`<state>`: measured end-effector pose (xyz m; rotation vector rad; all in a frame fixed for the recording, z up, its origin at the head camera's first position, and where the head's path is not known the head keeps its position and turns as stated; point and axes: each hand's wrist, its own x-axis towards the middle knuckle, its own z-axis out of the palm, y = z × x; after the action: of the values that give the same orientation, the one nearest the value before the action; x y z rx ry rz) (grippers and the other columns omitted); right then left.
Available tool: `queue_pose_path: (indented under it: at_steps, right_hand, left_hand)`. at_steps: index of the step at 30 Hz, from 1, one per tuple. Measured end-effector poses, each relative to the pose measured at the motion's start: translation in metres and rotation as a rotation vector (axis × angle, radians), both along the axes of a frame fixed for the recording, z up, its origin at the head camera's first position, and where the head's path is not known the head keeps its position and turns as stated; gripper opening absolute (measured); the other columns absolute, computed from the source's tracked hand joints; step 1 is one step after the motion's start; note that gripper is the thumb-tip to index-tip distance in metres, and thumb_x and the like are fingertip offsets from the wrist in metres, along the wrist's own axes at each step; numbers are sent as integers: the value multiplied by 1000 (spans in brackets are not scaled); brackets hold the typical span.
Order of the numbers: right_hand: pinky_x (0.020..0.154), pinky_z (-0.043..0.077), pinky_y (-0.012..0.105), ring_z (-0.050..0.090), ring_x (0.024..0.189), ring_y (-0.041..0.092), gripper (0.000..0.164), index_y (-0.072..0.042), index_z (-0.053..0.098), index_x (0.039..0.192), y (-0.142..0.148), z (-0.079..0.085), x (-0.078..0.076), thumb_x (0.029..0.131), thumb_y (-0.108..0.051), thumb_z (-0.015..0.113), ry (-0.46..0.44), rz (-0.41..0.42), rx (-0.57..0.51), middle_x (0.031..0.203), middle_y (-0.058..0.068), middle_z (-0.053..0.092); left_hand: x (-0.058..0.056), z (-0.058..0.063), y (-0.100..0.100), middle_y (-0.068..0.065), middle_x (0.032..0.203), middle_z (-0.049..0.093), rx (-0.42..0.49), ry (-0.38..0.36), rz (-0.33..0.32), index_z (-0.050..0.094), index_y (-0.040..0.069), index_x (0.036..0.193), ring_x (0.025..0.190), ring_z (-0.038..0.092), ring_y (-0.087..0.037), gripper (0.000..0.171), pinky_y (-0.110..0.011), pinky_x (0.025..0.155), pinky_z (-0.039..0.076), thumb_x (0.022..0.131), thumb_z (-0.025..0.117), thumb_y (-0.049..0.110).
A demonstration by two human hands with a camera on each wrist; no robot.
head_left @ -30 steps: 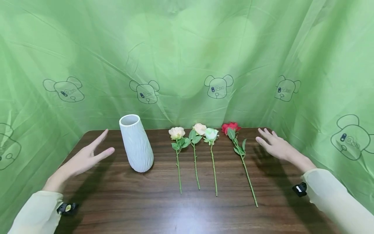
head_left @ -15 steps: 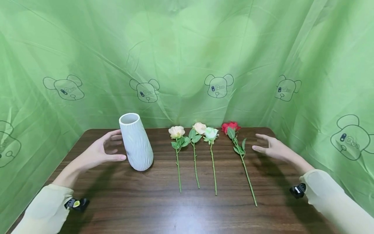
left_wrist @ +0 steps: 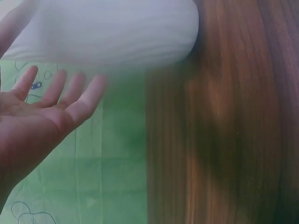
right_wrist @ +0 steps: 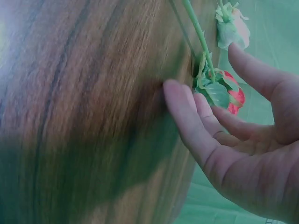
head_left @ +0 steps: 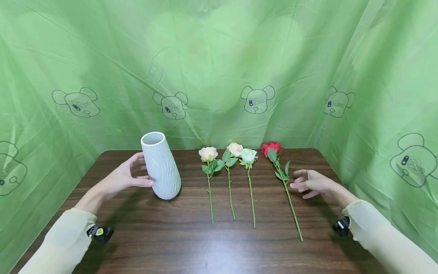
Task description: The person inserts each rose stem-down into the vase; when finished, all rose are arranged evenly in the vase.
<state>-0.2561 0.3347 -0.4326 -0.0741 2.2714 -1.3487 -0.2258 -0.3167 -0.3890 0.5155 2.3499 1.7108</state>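
Note:
A white ridged vase (head_left: 161, 167) stands upright on the left side of the table. My left hand (head_left: 121, 177) is at its left side, thumb in front and the other fingers partly hidden behind it. In the left wrist view the fingers (left_wrist: 77, 100) look apart from the vase (left_wrist: 117, 32), loosely spread. On the right, a red rose (head_left: 272, 148) with a long green stem (head_left: 293, 213) lies on the table. My right hand (head_left: 316, 184) hovers just right of that stem, fingers bent loosely and holding nothing; the right wrist view shows the red rose (right_wrist: 233, 93) beyond the fingers.
Between vase and red rose lie a cream rose (head_left: 208, 154), a pale peach rose (head_left: 235, 149) and a white-green rose (head_left: 248, 156), stems toward me. Green curtains (head_left: 212, 68) surround the dark wooden table (head_left: 171, 243) at the back and sides.
My left hand has moved right, from beside the vase to right at it. The right hand has come left and lower, nearer the red rose's stem, its fingers bending more. Vase and flowers stay put.

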Motion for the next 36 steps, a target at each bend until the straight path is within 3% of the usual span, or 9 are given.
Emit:
queue_pose_path:
  at_steps: [10,22,29,36]
  right_hand:
    - [74,59,45,61,92,30,78,11,29,145,-7,-13,-5,92,-20,77,-78,-51,-11,117,19,58]
    - [67,60,41,63,75,22,65,9,40,133,-19,-17,-6,90,-20,79,-63,-96,10,96,8,66]
    - [67,60,41,65,76,23,66,9,41,133,-19,-12,-2,90,-21,80,-69,-108,33,93,9,68]
    - [66,60,41,64,73,22,62,10,43,131,-20,-26,-2,88,-14,81,-81,-130,10,91,9,68]
  left_hand:
    - [-5,0,7,-20,143,46,-7,0,48,33,6,149,131,49,-32,91,-36,95,52,76,88,3]
    - [-8,-1,13,-22,138,52,-10,47,79,34,4,149,122,56,-21,90,-34,94,53,77,88,3]
    - [-12,-8,17,-20,136,52,26,57,81,33,9,150,121,57,-22,92,-33,95,52,77,88,1]
    - [-5,-10,16,-18,141,49,58,49,81,31,13,152,124,55,-24,97,-36,96,53,75,89,0]
